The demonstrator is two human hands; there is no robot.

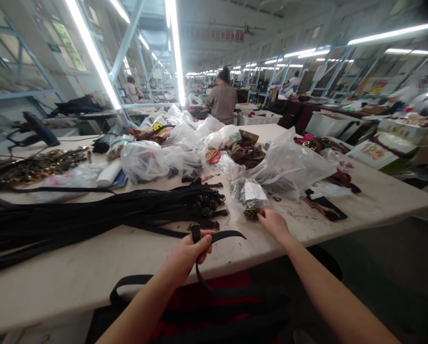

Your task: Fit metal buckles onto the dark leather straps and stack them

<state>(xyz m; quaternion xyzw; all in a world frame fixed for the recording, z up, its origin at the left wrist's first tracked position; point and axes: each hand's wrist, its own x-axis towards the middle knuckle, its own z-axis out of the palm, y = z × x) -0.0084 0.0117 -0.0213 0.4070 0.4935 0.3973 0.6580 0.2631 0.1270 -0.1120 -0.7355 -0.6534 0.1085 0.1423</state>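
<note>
My left hand point(193, 249) is closed on a black strap point(228, 234), its thumb pressed on top. One pointed end of the strap sticks out to the right, and another length hangs down over the table's front edge. Beside the fingers a short black loop stands up. My right hand point(274, 222) reaches to the mouth of a clear plastic bag point(240, 191) with small brass-coloured metal pieces point(251, 213) spilling at its opening. Its fingertips are pinched together at these pieces; what lies between them is hidden. To the left lies a thick bundle of black straps point(92, 220) with metal buckles at its right end.
Heaped plastic bags point(145, 160) cover the table's back half. A white bottle point(109, 173) and a pile of metal hardware point(38, 165) lie at the left. Black and dark red pieces point(325, 208) lie right. A person point(223, 100) is further back.
</note>
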